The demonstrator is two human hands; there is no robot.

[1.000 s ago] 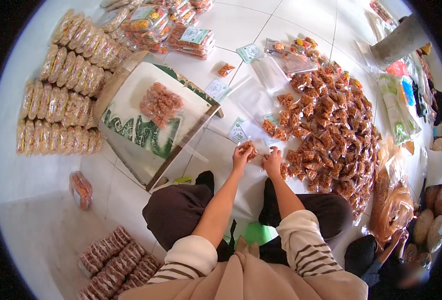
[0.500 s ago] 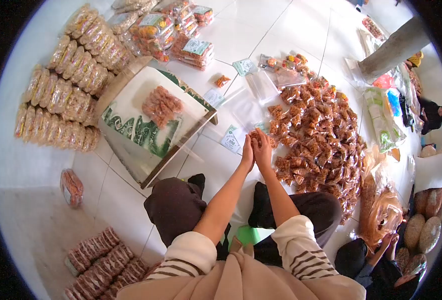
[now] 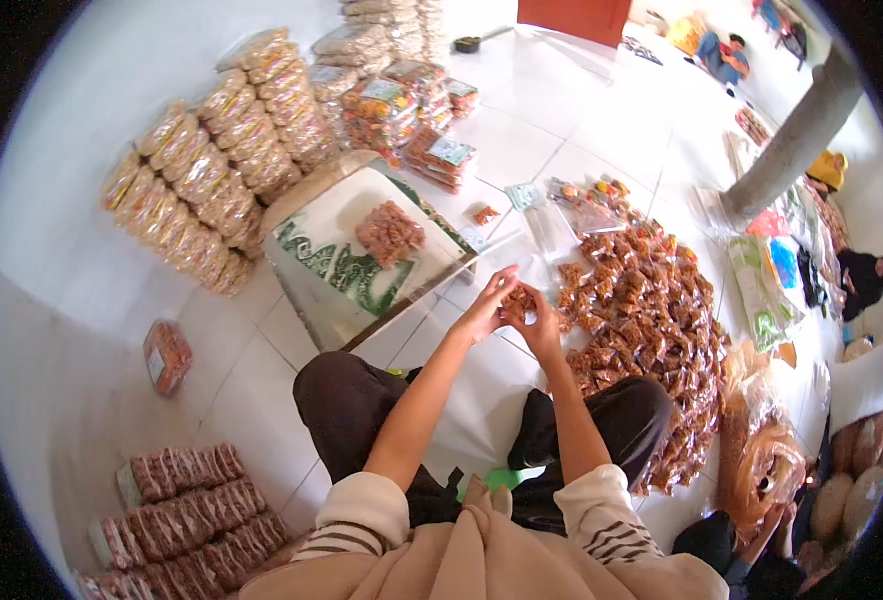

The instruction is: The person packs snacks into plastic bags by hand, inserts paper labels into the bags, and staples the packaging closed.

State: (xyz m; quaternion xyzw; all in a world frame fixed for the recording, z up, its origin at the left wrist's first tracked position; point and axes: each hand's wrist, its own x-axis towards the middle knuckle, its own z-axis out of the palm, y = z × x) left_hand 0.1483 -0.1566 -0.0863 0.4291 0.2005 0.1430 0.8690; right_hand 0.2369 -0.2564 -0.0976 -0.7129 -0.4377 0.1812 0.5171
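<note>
Between my two hands is a small clear packet of brown snack (image 3: pixel 520 300), partly covered by fingers. My left hand (image 3: pixel 482 308) grips its left side, the fingers reaching up past it and the thumb low against it. Closed around the right side is my right hand (image 3: pixel 541 328), with finger and thumb curled in. Just right of my hands spreads a large pile of similar small snack packets (image 3: pixel 652 330). Beyond my hands lie clear plastic bags (image 3: pixel 552 228) and a printed label card (image 3: pixel 525 196).
A tilted box (image 3: pixel 292 245) at left carries a bag of pinkish-brown pieces (image 3: pixel 390 234). Stacked snack packs (image 3: pixel 187 200) line the wall; more packs (image 3: pixel 187 510) lie lower left. At right are a grey pillar (image 3: pixel 792 150), brown plastic (image 3: pixel 762 440) and other people (image 3: pixel 865 282).
My hands have parted slightly from a cupped position, showing more of the packet between them. The view has tilted up, bringing a red surface and another seated person into sight at the back.
</note>
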